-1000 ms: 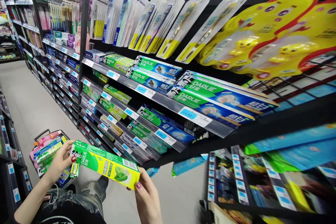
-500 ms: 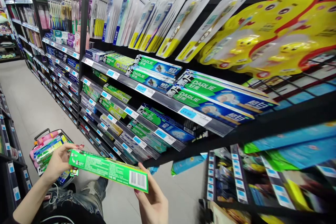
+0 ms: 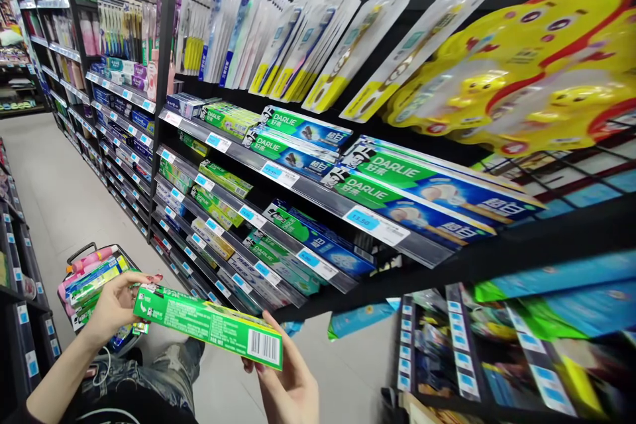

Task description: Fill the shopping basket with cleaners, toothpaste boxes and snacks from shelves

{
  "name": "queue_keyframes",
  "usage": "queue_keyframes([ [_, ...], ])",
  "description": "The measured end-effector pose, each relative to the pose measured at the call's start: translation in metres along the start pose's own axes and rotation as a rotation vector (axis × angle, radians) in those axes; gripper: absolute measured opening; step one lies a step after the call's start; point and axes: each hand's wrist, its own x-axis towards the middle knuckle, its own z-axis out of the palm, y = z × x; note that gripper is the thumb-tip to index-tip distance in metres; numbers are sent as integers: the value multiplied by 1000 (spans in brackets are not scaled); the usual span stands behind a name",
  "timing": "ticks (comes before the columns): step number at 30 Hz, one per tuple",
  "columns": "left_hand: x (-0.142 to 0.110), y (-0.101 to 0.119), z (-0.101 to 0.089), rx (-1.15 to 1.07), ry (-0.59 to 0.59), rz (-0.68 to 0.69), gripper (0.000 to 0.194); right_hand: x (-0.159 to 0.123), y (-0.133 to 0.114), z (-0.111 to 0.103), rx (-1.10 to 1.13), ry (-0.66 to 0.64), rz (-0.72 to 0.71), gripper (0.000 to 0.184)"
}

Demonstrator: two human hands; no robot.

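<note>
I hold a long green toothpaste box (image 3: 209, 324) level in front of me, its printed back and barcode facing up. My left hand (image 3: 112, 308) grips its left end with the fingers curled round it. My right hand (image 3: 288, 381) supports the right end from below, thumb along the barcode edge. Just beyond the box, store shelves (image 3: 298, 195) carry rows of green and blue Darlie toothpaste boxes (image 3: 397, 189).
A shopping basket (image 3: 92, 278) with several packaged items stands on the floor at lower left, behind my left hand. Toothbrush packs (image 3: 298, 40) hang on hooks above the shelves. Yellow blister packs (image 3: 527, 66) hang at upper right. The aisle floor (image 3: 54, 199) runs away to the left.
The box has been turned from its green and yellow front to its back with the barcode. Both hands kept hold of it in about the same place.
</note>
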Motion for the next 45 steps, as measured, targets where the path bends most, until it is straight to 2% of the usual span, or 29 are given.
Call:
queue_keyframes([
  [7, -1, -8, -9, 18, -24, -47, 50, 3, 1, 3, 27, -5, 31, 60],
  [13, -1, -10, -12, 46, -20, -38, 48, 4, 1, 3, 80, -39, 36, 70],
  [20, -5, -1, -6, 57, -84, 19, 45, 12, 13, 4, 236, -62, 95, 54],
  [24, -17, 14, 7, 130, -8, 2, 48, 19, 31, 15, 362, -158, 216, 47],
  [26, -22, 22, 13, 285, -12, 55, 50, 18, 40, 22, 429, -155, 282, 42],
  [30, -24, 32, 23, 610, -72, 314, 51, 15, 58, 38, 539, -180, 404, 38],
  [34, -20, 38, 34, 683, -176, 466, 48, 12, 70, 53, 634, -237, 509, 37],
  [39, -17, 43, 40, 701, -219, 505, 49, 5, 72, 65, 667, -252, 596, 38],
  [45, -17, 42, 40, 710, -232, 469, 42, -2, 81, 67, 670, -227, 660, 36],
])
